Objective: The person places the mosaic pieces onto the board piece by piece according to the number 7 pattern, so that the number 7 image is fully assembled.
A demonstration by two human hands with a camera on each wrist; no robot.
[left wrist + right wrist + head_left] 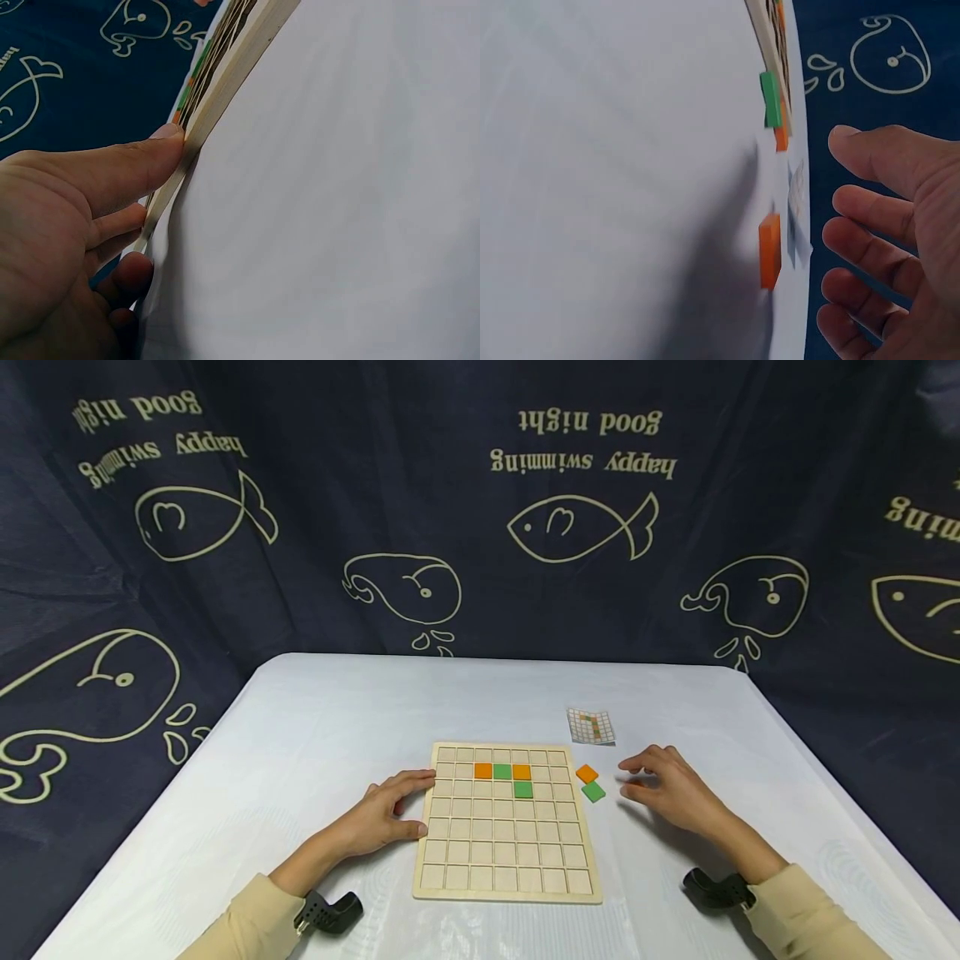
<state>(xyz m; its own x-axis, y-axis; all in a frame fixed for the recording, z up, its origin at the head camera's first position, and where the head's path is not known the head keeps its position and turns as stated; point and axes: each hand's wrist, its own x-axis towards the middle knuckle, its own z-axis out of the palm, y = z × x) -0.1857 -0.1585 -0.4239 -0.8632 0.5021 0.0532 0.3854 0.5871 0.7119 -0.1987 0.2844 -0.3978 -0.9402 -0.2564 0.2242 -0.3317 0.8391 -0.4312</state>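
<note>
A wooden grid board (483, 810) lies on the table with orange and green square tiles in several upper cells. My left hand (390, 810) rests against its left edge, fingertips and thumb touching the rim; the left wrist view shows the thumb on the board's side (217, 94). Right of the board lie a loose orange tile (587, 773) and a green tile (593, 791). My right hand (671, 789) hovers to their right, fingers loosely bent, holding nothing. Another orange tile (769, 251) shows near that hand in the right wrist view; the head view does not show it.
A small pattern card (591, 727) with a printed grid lies beyond the board's upper right corner. White cloth (360, 702) covers the table. A dark curtain (480, 510) with fish and whale drawings hangs behind it.
</note>
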